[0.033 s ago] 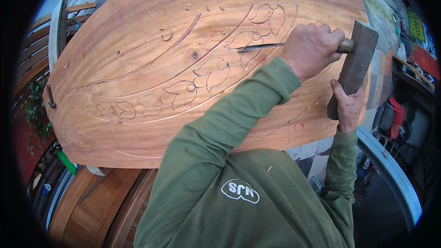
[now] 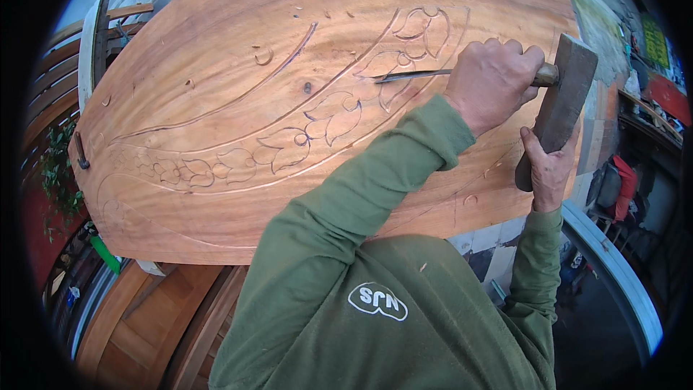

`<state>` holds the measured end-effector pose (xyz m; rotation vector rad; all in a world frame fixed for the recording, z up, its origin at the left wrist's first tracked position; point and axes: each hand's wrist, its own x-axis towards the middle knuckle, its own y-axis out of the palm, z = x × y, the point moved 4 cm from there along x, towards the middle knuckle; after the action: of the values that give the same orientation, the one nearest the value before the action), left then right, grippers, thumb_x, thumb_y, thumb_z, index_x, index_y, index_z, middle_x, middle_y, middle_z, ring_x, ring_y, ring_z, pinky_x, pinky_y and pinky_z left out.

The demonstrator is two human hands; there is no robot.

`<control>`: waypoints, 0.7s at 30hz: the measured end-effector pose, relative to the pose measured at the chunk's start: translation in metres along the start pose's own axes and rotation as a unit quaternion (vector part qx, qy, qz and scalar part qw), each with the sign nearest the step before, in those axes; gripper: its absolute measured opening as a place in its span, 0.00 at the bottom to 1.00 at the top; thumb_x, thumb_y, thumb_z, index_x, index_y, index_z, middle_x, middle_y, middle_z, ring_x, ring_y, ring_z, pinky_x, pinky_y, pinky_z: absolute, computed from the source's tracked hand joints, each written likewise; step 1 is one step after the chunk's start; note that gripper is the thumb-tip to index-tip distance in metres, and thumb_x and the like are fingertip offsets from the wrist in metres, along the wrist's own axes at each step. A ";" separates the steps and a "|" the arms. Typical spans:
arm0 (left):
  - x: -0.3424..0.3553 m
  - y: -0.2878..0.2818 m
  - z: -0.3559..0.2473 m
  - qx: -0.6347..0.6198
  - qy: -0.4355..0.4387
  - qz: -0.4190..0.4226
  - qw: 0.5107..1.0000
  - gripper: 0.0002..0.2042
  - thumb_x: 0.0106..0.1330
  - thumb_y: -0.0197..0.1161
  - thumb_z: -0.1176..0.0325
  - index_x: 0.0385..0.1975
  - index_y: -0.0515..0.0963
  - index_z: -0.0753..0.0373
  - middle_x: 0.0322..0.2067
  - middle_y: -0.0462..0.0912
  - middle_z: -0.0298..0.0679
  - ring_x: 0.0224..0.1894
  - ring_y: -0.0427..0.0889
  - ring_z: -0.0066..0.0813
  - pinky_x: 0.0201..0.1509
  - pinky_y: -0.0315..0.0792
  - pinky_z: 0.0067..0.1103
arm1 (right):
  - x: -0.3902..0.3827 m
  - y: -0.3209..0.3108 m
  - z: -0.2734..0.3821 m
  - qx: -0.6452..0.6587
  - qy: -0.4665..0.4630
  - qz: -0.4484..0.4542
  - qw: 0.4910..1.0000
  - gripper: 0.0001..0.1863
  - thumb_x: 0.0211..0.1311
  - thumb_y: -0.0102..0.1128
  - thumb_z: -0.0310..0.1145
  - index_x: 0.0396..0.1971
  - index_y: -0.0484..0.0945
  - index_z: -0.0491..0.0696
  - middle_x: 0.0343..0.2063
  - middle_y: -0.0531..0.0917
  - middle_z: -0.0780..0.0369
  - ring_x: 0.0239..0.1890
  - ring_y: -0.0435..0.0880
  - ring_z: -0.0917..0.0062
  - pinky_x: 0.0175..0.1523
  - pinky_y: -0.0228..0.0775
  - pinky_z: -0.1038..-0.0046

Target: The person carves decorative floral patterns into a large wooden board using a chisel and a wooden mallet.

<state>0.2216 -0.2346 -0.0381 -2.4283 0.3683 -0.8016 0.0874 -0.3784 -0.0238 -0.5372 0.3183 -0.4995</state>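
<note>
A broad brown wooden panel (image 2: 238,50) lies under both arms, with curved lines and a leaf-and-flower pattern cut or drawn into it. My left hand (image 2: 494,83) is wrapped round a carving chisel, its thin dark blade (image 2: 419,73) slanting low to the left. The blade's tip meets the panel beside a leaf outline. My right hand (image 2: 551,170) grips a dark wooden block-shaped mallet (image 2: 569,83), thumb along its near side. The mallet's side touches or nearly touches the butt of the chisel's wooden handle (image 2: 546,75); which, I cannot tell.
Curled shavings (image 2: 264,56) are scattered on the panel. A small dark metal piece (image 2: 81,152) stands at its left edge. Panelled wood (image 2: 148,310) lies below left, and a slatted wooden frame (image 2: 54,79) stands at the far left. A pale blue curved edge (image 2: 613,267) runs at the right.
</note>
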 end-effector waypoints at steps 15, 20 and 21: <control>-0.003 -0.007 -0.010 0.043 0.004 -0.044 0.998 0.13 0.54 0.74 0.61 0.26 0.74 0.55 0.20 0.80 0.38 0.24 0.85 0.38 0.26 0.75 0.32 | 0.004 -0.037 0.013 0.380 -0.049 -0.112 0.917 0.26 0.63 0.65 0.22 0.61 0.68 0.45 0.45 0.81 0.57 0.44 0.85 0.72 0.49 0.82 0.68; -0.003 -0.008 -0.011 0.030 0.016 -0.027 0.999 0.10 0.58 0.70 0.63 0.26 0.74 0.57 0.20 0.80 0.39 0.23 0.85 0.40 0.26 0.75 0.33 | -0.020 -0.014 -0.024 0.064 -0.056 -0.006 0.996 0.37 0.57 0.72 0.20 0.66 0.66 0.46 0.43 0.82 0.63 0.43 0.84 0.80 0.50 0.77 0.74; -0.005 -0.008 -0.010 0.041 0.019 -0.039 0.998 0.13 0.55 0.74 0.60 0.26 0.74 0.56 0.19 0.80 0.38 0.23 0.85 0.38 0.24 0.75 0.33 | -0.016 -0.022 -0.021 0.057 -0.059 -0.032 0.996 0.35 0.58 0.71 0.20 0.65 0.67 0.46 0.43 0.82 0.62 0.42 0.84 0.80 0.50 0.77 0.74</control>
<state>0.2122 -0.2302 -0.0284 -2.3656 0.2519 -0.8807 0.0570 -0.3945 -0.0264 -0.4643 0.1591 -0.5423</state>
